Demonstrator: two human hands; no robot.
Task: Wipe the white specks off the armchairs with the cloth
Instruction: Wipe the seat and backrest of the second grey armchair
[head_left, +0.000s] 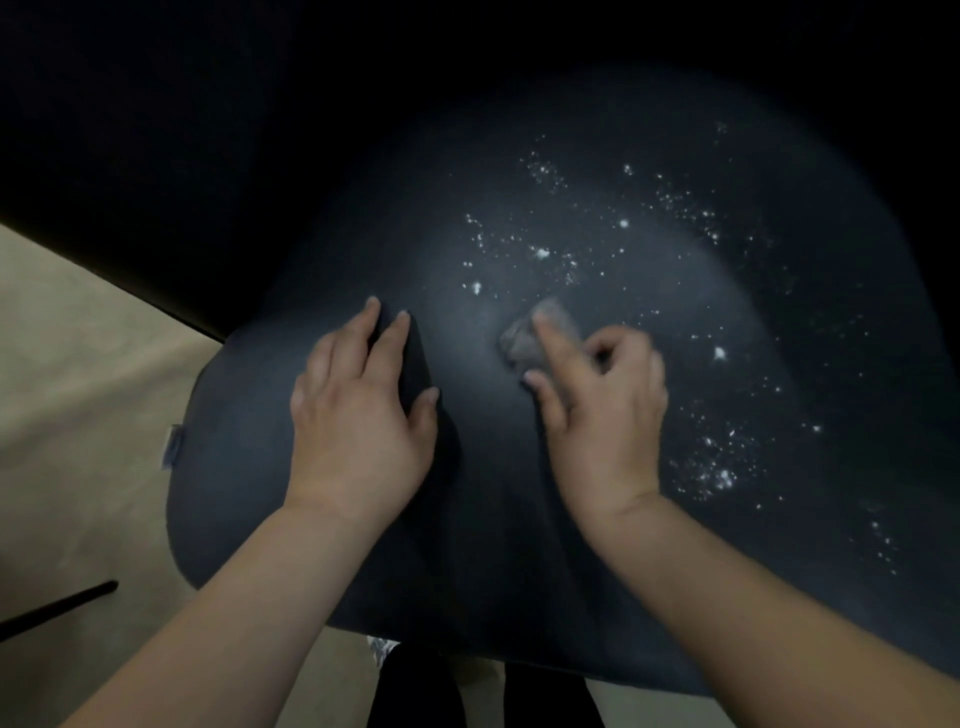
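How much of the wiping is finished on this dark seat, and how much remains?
Done: the seat's left part, under the flat left hand, shows no specks. In hand: the right hand presses the small cloth mid-seat. Left: many white specks above and right of the cloth.

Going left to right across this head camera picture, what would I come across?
Beige floor → small tag on the seat's edge → left hand flat on the dark armchair seat → grey cloth → right hand → white specks.
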